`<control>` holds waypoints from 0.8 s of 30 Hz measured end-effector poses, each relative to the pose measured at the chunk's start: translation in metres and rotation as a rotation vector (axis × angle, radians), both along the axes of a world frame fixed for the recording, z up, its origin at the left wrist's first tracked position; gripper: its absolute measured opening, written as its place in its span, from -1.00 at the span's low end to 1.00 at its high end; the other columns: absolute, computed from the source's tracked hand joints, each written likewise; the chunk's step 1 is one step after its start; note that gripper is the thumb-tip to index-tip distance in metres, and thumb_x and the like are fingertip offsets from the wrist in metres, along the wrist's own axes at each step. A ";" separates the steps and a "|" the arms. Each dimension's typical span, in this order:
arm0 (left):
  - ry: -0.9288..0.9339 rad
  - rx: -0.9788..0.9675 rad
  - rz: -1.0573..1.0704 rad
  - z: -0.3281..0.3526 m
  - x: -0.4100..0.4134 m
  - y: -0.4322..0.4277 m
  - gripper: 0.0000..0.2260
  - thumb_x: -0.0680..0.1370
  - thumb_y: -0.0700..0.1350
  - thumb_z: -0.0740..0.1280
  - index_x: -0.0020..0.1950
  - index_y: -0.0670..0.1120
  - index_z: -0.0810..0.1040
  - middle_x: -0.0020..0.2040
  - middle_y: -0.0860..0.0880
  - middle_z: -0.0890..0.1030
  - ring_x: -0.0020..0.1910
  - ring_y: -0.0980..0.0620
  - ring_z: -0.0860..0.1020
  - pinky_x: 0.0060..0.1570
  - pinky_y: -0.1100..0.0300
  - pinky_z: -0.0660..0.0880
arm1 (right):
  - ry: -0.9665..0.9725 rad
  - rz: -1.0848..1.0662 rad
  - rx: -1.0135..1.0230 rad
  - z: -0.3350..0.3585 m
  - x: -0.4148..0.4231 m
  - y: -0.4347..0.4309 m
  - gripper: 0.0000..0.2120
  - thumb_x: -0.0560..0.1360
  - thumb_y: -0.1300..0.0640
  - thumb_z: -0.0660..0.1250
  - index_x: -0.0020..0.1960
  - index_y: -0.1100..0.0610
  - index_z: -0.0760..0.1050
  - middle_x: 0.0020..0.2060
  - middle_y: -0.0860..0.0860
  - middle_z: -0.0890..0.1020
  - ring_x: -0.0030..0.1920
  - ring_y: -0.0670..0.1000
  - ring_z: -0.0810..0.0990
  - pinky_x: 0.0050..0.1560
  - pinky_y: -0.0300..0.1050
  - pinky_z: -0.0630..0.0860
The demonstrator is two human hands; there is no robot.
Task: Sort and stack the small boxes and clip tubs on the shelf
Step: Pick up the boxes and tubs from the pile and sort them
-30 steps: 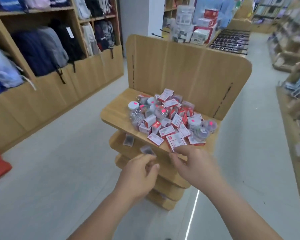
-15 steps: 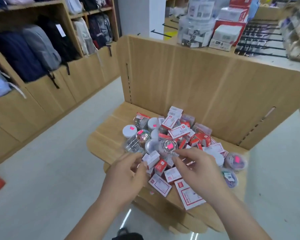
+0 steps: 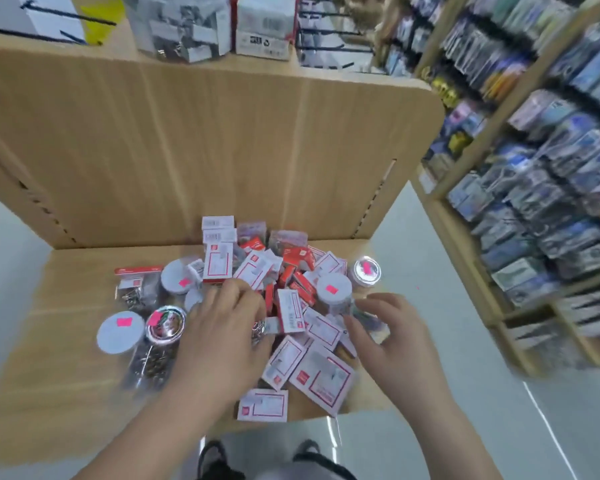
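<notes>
A jumbled heap of small red-and-white boxes and round clear clip tubs lies on the wooden shelf. White-lidded tubs with pink stickers and a shiny-lidded tub stand at the left of the heap; another white-lidded tub stands at the right. My left hand lies over the middle of the heap, fingers curled down among the boxes. My right hand reaches into the right side, fingers curled around a clear tub of coloured clips. What the left fingers hold is hidden.
A tall wooden back panel rises behind the heap. Boxes and packs stand on top of it. A wooden rack of packaged goods stands close on the right. Grey floor lies around the shelf.
The view has come closer and higher over the shelf. Both hands have moved forward from the front edge into the heap, the right one onto a tub at the right.
</notes>
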State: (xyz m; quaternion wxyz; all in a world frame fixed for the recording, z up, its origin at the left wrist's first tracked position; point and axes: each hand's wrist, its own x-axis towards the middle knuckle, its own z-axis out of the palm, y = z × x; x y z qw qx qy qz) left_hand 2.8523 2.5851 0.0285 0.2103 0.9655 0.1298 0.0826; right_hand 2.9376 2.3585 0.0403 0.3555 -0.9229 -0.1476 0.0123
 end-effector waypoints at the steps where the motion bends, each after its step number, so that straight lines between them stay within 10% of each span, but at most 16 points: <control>1: 0.026 0.001 -0.009 0.001 0.001 0.001 -0.69 0.36 -0.01 0.55 -0.07 0.10 0.43 0.04 0.13 0.40 0.03 0.04 0.34 -0.07 0.04 0.44 | 0.023 -0.029 -0.038 -0.003 0.000 -0.003 -0.74 0.48 -0.05 0.47 0.16 -0.05 0.64 0.11 -0.25 0.50 0.07 -0.29 0.46 0.00 -0.26 0.46; 10: 0.066 -0.066 0.087 0.002 -0.004 0.003 -0.57 0.36 -0.07 0.55 0.10 0.11 0.40 0.07 0.15 0.38 0.09 0.05 0.39 -0.05 0.12 0.40 | 0.212 -0.070 -0.042 -0.029 0.018 -0.013 -0.51 0.40 -0.05 0.53 0.28 -0.21 0.45 0.16 -0.23 0.50 -0.03 -0.26 0.55 -0.05 -0.16 0.56; 14: -0.018 -0.394 0.240 0.013 -0.010 -0.004 -0.50 0.34 0.09 0.63 0.12 0.27 0.40 0.10 0.29 0.50 0.06 0.25 0.54 0.02 0.16 0.52 | 0.204 -0.066 0.007 -0.025 0.024 -0.022 -0.50 0.36 -0.10 0.54 0.23 -0.22 0.44 0.09 -0.25 0.61 0.04 -0.19 0.60 -0.02 -0.02 0.61; 24: -0.235 -0.576 0.439 0.047 -0.054 0.014 -0.49 0.23 0.41 0.50 0.13 0.37 0.49 0.05 0.40 0.59 0.02 0.33 0.56 -0.11 0.29 0.54 | 0.155 0.343 0.397 0.071 0.005 0.069 -0.57 0.37 0.14 0.60 0.10 -0.21 0.53 -0.11 -0.27 0.68 -0.18 -0.23 0.63 -0.22 -0.45 0.48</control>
